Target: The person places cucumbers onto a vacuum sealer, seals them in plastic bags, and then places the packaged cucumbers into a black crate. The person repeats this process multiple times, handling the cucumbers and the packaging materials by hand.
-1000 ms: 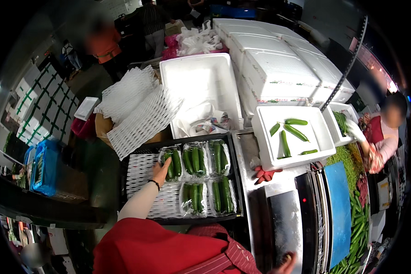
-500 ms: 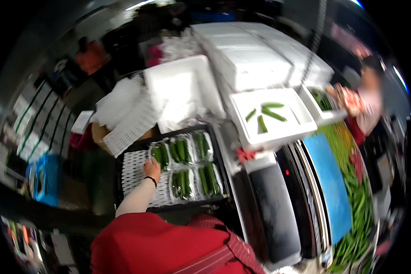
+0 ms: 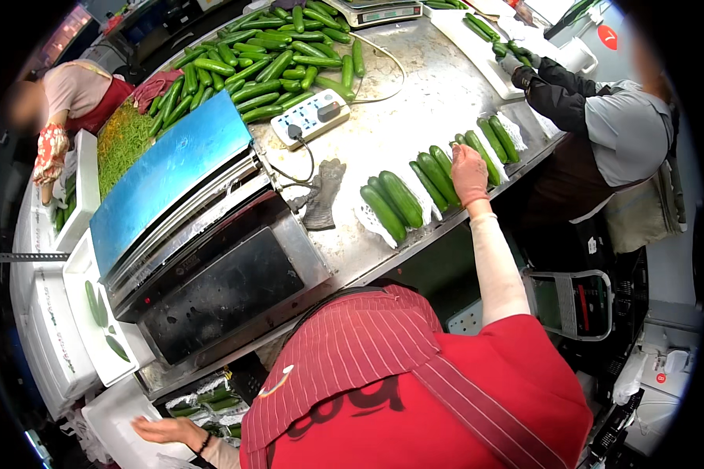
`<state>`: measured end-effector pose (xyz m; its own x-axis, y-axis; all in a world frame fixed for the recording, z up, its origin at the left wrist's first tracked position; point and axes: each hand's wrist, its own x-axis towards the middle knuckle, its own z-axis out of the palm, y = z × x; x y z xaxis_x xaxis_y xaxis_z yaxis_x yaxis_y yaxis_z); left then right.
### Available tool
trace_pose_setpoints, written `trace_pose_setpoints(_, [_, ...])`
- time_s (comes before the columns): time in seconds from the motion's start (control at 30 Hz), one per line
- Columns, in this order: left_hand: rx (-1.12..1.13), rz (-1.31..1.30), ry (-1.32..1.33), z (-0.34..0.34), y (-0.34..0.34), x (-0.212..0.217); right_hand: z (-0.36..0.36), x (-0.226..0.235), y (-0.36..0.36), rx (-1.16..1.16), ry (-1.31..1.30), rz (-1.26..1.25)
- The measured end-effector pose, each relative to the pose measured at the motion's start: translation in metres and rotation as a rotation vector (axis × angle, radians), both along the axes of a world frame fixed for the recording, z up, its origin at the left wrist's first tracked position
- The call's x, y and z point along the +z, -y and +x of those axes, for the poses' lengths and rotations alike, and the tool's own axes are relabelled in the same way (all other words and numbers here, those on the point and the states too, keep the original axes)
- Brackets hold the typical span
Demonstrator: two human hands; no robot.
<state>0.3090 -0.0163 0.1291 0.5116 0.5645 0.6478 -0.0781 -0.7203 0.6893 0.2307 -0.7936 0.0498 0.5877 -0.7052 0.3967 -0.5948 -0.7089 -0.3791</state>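
My right hand (image 3: 469, 173) reaches over the table's near edge, its fingers curled round the cucumbers (image 3: 492, 170) of one group. Several other cucumber groups lie in a row there on white trays or netting; the nearest group (image 3: 391, 205) holds three. At lower left, my left hand (image 3: 168, 430) is open with fingers stretched out and nothing in it. It hovers by a white foam box (image 3: 117, 414), next to the crate of wrapped cucumber packs (image 3: 217, 395), partly hidden behind my body.
A wrapping machine with a blue top (image 3: 176, 184) stands left of the row. Behind it are a heap of loose cucumbers (image 3: 281, 59), a power strip (image 3: 309, 117) and a dark glove (image 3: 322, 195). Co-workers stand at right (image 3: 630, 133) and far left (image 3: 78, 90).
The view has swung right, from the crate to the metal table. My left hand has left the crate's packs and opened. My right hand now shows, on the cucumbers.
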Motion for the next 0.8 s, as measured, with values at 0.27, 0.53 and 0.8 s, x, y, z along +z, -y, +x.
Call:
trace_pose_setpoints(0.27, [-0.923, -0.217, -0.141, 0.08, 0.295, 0.074, -0.057, 0.012, -0.143, 0.064, 0.141, 0.251])
trace_pose_setpoints(0.53, [-1.655, 0.487, -0.825, 0.104, 0.545, -0.032, -0.068, -0.018, -0.142, -0.044, 0.483, 1.39])
trace_pose_setpoints(0.8, [-1.537, 0.722, -0.907, 0.121, 0.575, -0.1, -0.056, -0.039, -0.181, -0.062, 0.431, 1.212])
